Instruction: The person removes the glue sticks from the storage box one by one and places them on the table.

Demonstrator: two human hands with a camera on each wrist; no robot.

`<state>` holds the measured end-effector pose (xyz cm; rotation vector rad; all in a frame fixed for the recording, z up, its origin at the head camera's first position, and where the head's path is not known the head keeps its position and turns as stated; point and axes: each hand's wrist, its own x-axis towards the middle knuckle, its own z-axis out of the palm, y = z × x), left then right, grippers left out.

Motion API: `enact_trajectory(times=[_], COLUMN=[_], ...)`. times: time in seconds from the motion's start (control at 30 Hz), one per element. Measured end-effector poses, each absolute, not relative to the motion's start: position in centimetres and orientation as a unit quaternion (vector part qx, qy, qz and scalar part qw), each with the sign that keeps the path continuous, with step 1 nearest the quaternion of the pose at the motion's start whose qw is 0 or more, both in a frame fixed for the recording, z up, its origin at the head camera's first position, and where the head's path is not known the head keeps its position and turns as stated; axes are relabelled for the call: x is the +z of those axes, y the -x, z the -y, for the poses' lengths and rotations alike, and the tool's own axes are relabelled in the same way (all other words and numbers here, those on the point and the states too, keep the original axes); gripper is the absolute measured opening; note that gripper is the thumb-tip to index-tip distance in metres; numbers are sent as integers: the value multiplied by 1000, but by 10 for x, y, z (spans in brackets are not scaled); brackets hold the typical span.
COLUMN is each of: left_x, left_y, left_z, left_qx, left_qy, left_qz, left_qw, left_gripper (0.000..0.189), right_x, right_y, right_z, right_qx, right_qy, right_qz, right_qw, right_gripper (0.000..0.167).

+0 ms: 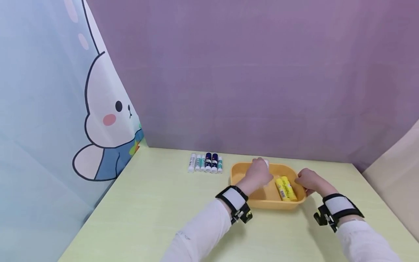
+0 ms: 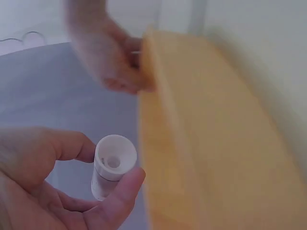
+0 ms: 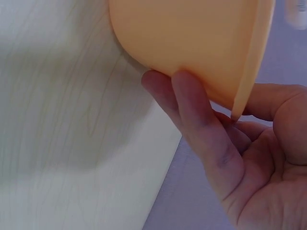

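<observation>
My left hand (image 1: 258, 174) is over the left part of a yellow-orange plastic tray (image 1: 271, 205). Between its thumb and fingers it pinches a white glue stick (image 2: 115, 155), whose round hollow end shows in the left wrist view. At the tray's right end, my right hand (image 1: 311, 181) grips the rim; in the right wrist view its fingers (image 3: 192, 93) press on the outer wall with the thumb inside. Two yellow glue sticks (image 1: 286, 188) lie side by side in the right part of the tray.
Left of the tray, at the back of the pale wooden table (image 1: 147, 211), several glue sticks lie in a row: a white one (image 1: 192, 162), dark blue ones (image 1: 208, 162) and small white-and-teal ones (image 1: 220, 165). A purple curtain (image 1: 248, 80) hangs behind the table.
</observation>
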<state>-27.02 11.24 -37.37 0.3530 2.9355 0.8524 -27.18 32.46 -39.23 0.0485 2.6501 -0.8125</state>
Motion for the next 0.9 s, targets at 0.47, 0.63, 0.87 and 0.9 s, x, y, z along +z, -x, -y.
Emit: enact_trajectory(times=[0.47,0.63,0.87,0.9], left_x=[-328,-319,-321,-323], left_y=[264,256,251,251], left_z=[-34,-1,33,37], left_qx=[382,389,408,408], left_qy=[-172,-141,-125,-121], left_qz=[-907,-909,-904,-904], left_qw=[-44,-45,-38,-38], left_gripper=[30,35,35,35], right_x=[-398,-397,-399,-399], right_y=[277,276,276,276], right_z=[-324,-322,-322,-322], right_qx=[-287,-285,-286,-287], right_qy=[-15,-16,-22,-22], right_qz=[-940,-941,-940,-940], right_qw=[185,181,184,184], right_gripper=[15,14,15,15])
